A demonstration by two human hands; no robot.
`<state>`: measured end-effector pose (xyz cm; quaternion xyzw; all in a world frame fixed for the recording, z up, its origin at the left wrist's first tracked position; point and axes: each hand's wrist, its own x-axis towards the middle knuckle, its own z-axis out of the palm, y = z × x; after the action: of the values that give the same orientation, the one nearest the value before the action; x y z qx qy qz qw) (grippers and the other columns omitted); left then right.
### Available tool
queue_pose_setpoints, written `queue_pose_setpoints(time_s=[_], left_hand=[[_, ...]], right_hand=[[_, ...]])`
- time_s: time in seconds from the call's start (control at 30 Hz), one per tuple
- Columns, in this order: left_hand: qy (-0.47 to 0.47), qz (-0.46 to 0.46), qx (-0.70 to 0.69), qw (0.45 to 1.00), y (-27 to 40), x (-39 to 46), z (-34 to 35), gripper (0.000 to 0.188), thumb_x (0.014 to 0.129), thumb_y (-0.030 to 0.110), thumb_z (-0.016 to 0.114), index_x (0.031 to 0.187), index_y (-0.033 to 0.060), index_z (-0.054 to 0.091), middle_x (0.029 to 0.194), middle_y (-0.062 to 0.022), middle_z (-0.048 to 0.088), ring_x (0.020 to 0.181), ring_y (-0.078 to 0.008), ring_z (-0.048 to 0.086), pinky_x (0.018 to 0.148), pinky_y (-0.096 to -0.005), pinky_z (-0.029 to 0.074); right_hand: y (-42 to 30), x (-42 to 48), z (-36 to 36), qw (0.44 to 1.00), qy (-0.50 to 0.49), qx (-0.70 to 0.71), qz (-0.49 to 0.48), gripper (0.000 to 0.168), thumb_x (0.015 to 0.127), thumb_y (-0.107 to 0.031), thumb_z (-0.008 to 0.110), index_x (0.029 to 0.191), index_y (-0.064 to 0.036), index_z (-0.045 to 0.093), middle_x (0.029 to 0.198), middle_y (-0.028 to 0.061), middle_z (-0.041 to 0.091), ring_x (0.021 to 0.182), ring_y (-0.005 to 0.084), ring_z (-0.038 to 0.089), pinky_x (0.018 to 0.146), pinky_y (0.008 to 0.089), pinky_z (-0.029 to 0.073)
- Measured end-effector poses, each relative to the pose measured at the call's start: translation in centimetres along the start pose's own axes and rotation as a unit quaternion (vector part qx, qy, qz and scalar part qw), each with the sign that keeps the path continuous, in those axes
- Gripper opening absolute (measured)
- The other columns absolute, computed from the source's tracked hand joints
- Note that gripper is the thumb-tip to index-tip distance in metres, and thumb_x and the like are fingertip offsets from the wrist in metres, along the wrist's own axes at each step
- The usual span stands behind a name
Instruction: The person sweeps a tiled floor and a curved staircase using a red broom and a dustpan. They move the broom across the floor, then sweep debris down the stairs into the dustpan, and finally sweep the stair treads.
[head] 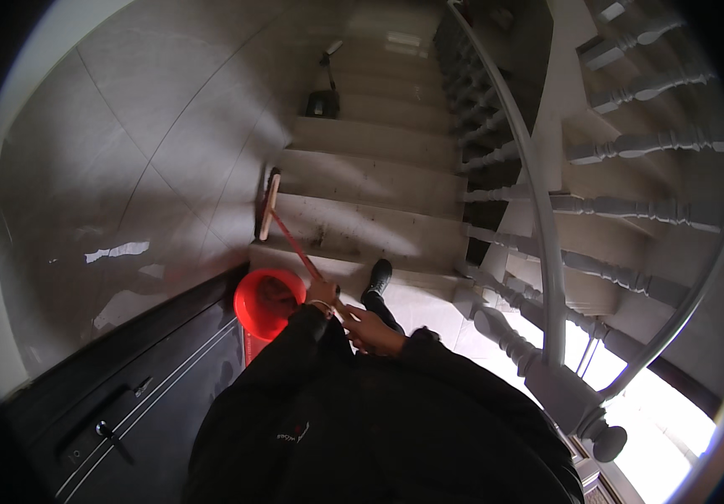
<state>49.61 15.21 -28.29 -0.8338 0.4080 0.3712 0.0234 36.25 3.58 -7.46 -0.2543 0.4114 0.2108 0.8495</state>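
Note:
My left hand (323,293) is closed around the red handle (296,244) of a long-handled broom or brush. Lower down the same handle, my right hand (371,331) grips its end near my body. The flat, light-coloured head (270,206) stands at the left end of a stair, close against the tiled wall; dark bristles show along its wall side. Dark specks mark the stair tread (321,233) beside it. Just left of my left hand is a red plastic bucket (239,301); what lies inside is blurred.
Pale stairs (374,135) lead away ahead. A dark long-handled dustpan (323,104) rests on a higher step by the wall (167,120). On the right run a grey handrail (535,170) and turned balusters. A dark door (167,384) with a key is at lower left. My shoe (381,274) is near the lowest steps.

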Motion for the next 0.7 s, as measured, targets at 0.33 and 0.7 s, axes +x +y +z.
queue_pose_setpoints(time_s=[0.33, 0.7], left_hand=[[-0.131, -0.096, -0.414, 0.896, 0.1, 8.0, 3.3, 0.021, 0.076, 0.018, 0.045, 0.06, 0.0058, 0.05, 0.051, -0.0115, 0.047, 0.039, -0.0232, 0.045, 0.035, -0.0348, 0.035], [-0.2, -0.264, -0.745, 0.578, 11.8, -3.4, -5.8, 0.007, 0.072, 0.009, 0.054, 0.072, 0.0027, 0.053, 0.062, -0.0073, 0.055, 0.047, -0.0188, 0.053, 0.042, -0.0299, 0.043]], right_hand=[[-2.9, 4.0, -3.7, 0.992, 0.072, 0.081, 0.056, 0.03, 0.083, -0.01, 0.05, 0.112, -0.012, 0.043, 0.06, 0.0021, 0.045, 0.039, 0.0084, 0.038, 0.032, 0.0222, 0.03], [-4.0, -8.7, -1.7, 0.99, 0.093, -0.101, 0.027, 0.048, 0.081, -0.009, 0.047, 0.127, -0.01, 0.034, 0.058, 0.0007, 0.042, 0.04, 0.0089, 0.039, 0.035, 0.0235, 0.033]])
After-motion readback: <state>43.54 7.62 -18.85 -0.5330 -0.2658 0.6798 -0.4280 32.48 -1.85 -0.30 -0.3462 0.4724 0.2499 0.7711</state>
